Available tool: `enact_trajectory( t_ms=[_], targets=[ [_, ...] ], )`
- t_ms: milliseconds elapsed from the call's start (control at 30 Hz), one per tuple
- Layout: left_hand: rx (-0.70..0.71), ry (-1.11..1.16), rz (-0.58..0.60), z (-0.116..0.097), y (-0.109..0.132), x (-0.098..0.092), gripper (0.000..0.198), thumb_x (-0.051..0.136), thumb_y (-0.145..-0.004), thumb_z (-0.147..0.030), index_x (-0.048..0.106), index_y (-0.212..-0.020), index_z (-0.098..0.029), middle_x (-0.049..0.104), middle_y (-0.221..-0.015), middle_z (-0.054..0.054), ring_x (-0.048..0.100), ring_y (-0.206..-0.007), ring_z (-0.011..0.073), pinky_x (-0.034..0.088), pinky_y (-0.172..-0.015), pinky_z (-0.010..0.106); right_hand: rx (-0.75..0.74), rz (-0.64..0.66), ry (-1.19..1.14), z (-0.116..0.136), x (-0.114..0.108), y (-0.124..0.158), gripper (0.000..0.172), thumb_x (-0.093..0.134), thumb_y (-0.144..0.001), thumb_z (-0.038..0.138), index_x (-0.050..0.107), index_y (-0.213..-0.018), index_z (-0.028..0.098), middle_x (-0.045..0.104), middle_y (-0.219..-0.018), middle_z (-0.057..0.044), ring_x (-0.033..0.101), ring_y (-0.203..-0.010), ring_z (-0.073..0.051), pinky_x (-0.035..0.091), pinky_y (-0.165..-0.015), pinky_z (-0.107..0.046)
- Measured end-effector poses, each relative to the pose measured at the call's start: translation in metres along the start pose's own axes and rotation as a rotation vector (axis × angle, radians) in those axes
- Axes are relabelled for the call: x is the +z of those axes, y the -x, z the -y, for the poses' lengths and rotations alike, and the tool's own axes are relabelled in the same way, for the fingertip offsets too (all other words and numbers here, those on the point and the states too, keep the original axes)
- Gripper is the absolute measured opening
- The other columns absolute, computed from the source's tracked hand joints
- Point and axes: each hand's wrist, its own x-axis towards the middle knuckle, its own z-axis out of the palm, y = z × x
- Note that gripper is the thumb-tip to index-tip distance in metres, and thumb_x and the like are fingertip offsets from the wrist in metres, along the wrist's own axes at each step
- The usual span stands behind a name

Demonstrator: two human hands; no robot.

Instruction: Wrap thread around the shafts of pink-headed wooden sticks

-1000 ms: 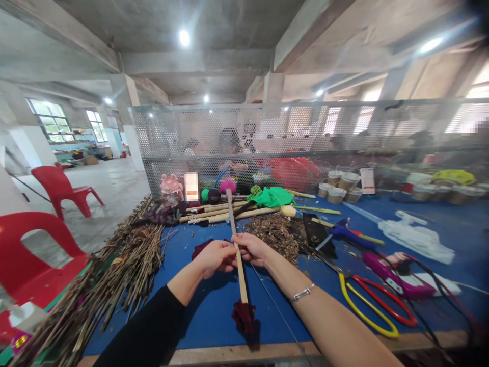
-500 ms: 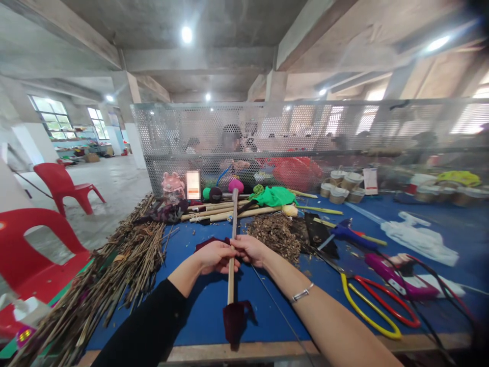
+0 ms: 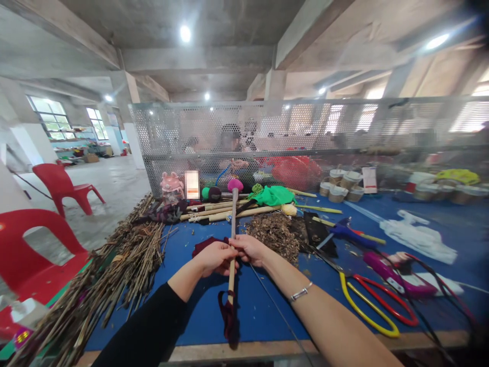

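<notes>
A long pale stick [image 3: 232,285] with a magenta ball-like end [image 3: 235,185] points away from me over the blue table. Both my hands are closed on its middle: my left hand [image 3: 216,258] pinches it from the left, and my right hand [image 3: 250,250] grips it from the right just above. Dark maroon cloth [image 3: 228,318] hangs at the stick's near end. More maroon cloth [image 3: 208,245] lies behind my left hand. A thin dark wire [image 3: 272,300] runs from near my right hand to the table's front edge.
Dry twigs [image 3: 126,270] are heaped on the left. Wood chips [image 3: 275,234], scissors with red and yellow handles [image 3: 367,300] and a purple device with cables [image 3: 397,275] lie on the right. A perforated metal screen [image 3: 183,132] stands behind, with people beyond it.
The stick has turned about its length, so the maroon cloth at its near end now hangs narrower and to the left. Both hands stay at nearly the same spot.
</notes>
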Motion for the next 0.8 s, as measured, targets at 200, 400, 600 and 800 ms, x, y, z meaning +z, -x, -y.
enact_trajectory(
  t_ms=[200,400,600,800],
  targets=[
    [0.174,-0.238,-0.205,0.009,-0.007,0.0,0.038,0.072,-0.05,-0.045,0.054,-0.059,-0.013,0.051,-0.049,-0.003,0.045,-0.043,0.0079,0.033,-0.043,0.02,-0.059,-0.019,0.019,-0.006,0.006,-0.006,0.033,0.064,-0.064,0.042,0.049,-0.066,0.013,0.048,-0.044,0.005,0.028,-0.028,-0.001,0.009,-0.028,-0.018],
    [0.02,0.088,-0.021,-0.002,0.0,-0.003,0.037,0.067,-0.058,-0.044,0.058,-0.074,-0.012,0.063,-0.071,0.006,0.058,-0.061,0.012,0.043,-0.056,0.022,-0.003,-0.016,-0.001,-0.002,-0.005,-0.004,0.03,0.063,-0.066,0.038,0.041,-0.067,0.018,0.032,-0.038,0.012,0.016,-0.029,-0.001,0.005,-0.029,-0.015],
    [0.252,-0.371,-0.304,0.009,-0.012,-0.017,0.042,0.05,-0.068,-0.057,0.057,-0.071,-0.015,0.06,-0.06,0.003,0.054,-0.049,0.012,0.041,-0.048,0.022,0.034,-0.119,0.089,-0.002,0.0,-0.003,0.021,0.056,-0.072,0.032,0.042,-0.066,0.018,0.028,-0.039,0.012,0.015,-0.029,-0.002,0.008,-0.029,-0.015],
    [0.276,-0.555,-0.29,0.017,-0.022,-0.033,0.032,0.045,-0.075,-0.045,0.057,-0.075,-0.015,0.062,-0.061,0.002,0.055,-0.049,0.0115,0.04,-0.048,0.02,0.031,-0.098,0.09,-0.001,0.002,0.0,0.018,0.054,-0.075,0.031,0.043,-0.068,0.018,0.03,-0.04,0.011,0.015,-0.03,-0.002,0.007,-0.029,-0.014]
  ],
)
